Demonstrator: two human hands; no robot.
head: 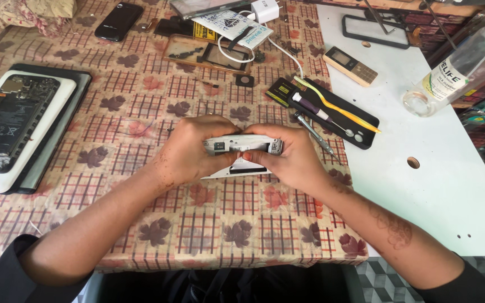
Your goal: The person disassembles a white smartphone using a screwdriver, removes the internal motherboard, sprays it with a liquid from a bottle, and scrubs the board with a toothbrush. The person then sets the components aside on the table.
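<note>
Head view | left hand (189, 151) and right hand (290, 157) both closed around a small silver phone (242, 146), held edge-up just above the patterned tablecloth (141, 112) | step looks like prising the casing | next calls for steady thumb pressure along the seam | screwdriver (315, 134) just beside.

A yellow toothbrush (338, 105) lies on a black tray (366, 120); a clear bottle (458, 70) lies well apart.

Open cloth near the body, clutter on far side & both flanks.
Worktop (214, 224) bare betw. forearms & near edge. Left: opened phone on white pad (12, 126). Right: black tool tray (332, 112), screwdriver (312, 134) just beside right hand (293, 157); bottle (461, 67) far right. Far edge: cables, parts.
</note>
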